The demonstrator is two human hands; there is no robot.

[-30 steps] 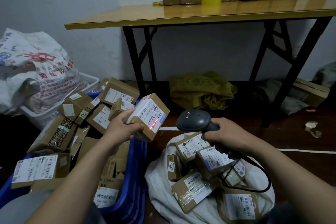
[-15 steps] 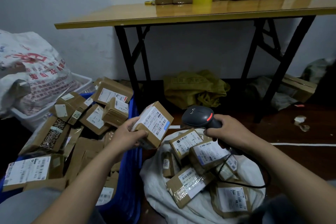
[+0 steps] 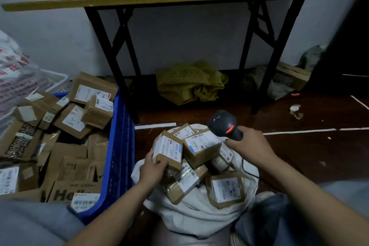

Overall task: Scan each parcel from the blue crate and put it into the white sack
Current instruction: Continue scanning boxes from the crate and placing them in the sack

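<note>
Parcel (image 3: 168, 151) sits on the pile in the white sack (image 3: 199, 217), beside the blue crate (image 3: 119, 146). My left hand (image 3: 152, 170) grips its near lower corner, and my right hand (image 3: 250, 146) wraps the scanner (image 3: 223, 124) handle. It's stiff cardboard, likely light (label looks slick), so I'd hold it by opposite edges.
</note>
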